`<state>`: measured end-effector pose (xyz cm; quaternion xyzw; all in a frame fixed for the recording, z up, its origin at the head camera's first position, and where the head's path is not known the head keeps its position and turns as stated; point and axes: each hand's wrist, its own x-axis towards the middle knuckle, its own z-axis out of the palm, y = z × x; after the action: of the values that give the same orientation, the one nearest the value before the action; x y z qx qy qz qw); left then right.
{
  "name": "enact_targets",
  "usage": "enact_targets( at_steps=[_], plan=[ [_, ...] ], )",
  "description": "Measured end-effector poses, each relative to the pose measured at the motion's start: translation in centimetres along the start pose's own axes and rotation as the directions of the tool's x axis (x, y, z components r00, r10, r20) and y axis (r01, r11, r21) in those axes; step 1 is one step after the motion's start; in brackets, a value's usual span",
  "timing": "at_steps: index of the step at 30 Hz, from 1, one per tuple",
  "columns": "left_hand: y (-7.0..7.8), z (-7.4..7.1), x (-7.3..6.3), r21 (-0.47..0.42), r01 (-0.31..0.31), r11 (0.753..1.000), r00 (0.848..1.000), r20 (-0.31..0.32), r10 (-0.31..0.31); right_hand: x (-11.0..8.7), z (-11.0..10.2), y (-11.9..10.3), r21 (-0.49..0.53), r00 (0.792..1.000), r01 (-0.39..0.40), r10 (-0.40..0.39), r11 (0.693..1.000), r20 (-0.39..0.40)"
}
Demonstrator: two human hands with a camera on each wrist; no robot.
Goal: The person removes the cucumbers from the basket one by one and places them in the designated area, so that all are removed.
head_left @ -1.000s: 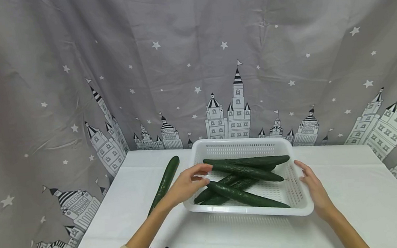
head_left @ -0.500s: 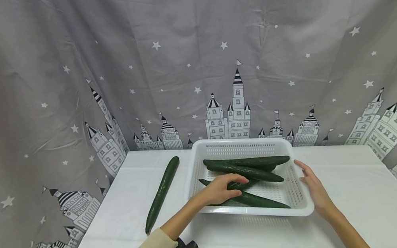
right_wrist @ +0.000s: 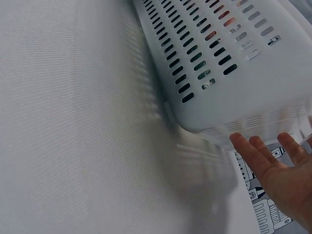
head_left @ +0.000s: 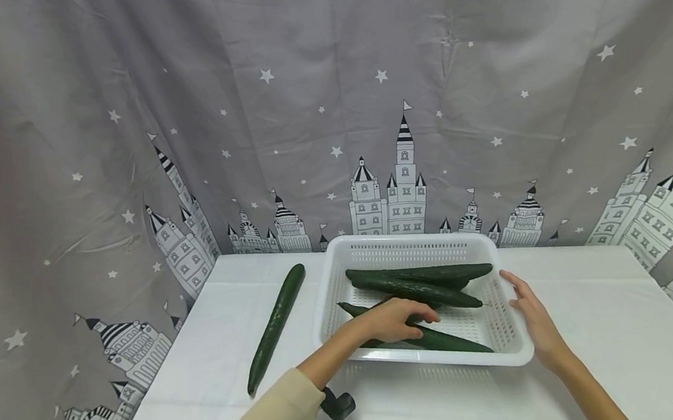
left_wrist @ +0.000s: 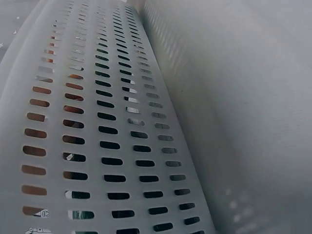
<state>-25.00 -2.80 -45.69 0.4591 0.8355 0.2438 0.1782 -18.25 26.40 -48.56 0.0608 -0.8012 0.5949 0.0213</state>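
- While your left hand point(head_left: 392, 319) is hanging inside the basket point(head_left: 407, 250), its fingers are curving down over the near cucumber point(head_left: 455, 342) in a fairly narrow arch; these views are not showing whether they are gripping it.
- Your right hand point(head_left: 536, 322) is holding its fingers loosely spread, their tips resting against the basket's right end.
- Just beyond your left fingers, several other cucumbers point(head_left: 417, 290) are lying crossed, and the basket's slotted floor is showing to the right of those fingertips.
- Around both hands, a white cloth point(head_left: 590, 321) is covering the table, and you are seeing soft creases in it and a dim shadow falling beside your right fingers.
- Beyond the fingers of both hands, a grey curtain point(head_left: 453, 90) is hanging along the table's far edge, its printed stars and castles facing you.
- To the right of your right fingers, you are having a broad stretch of cloth, running out to the table's slanting right edge.
- To the left of your left fingers, past the basket wall, a lone cucumber point(head_left: 276, 329) is lying on the cloth, and more cloth is running from it to the slanting left edge.
- Nearer you than your left fingers, the basket's near rim is passing beneath your forearm, and a black piece point(head_left: 338, 406) is jutting out beside your tan sleeve point(head_left: 271, 412).
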Motion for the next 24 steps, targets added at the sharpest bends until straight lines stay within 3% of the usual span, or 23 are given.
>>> enact_targets(
  at_steps=[10,16,24],
  plan=[
    [0.60,-0.29,0.48,0.076,0.081,0.994,0.989,0.118,-0.090,0.10,0.00,0.13,0.009,1.000,-0.005,0.005,1.000,-0.005],
    [0.60,-0.46,0.60,0.110,0.116,0.987,0.980,0.151,-0.131,0.17,0.02,0.24,0.019,1.000,-0.004,0.005,1.000,-0.006],
    [0.19,-0.78,0.68,0.075,0.090,0.993,0.983,0.155,-0.101,0.18,0.03,0.28,0.026,1.000,0.009,-0.008,1.000,-0.010]
  ],
)
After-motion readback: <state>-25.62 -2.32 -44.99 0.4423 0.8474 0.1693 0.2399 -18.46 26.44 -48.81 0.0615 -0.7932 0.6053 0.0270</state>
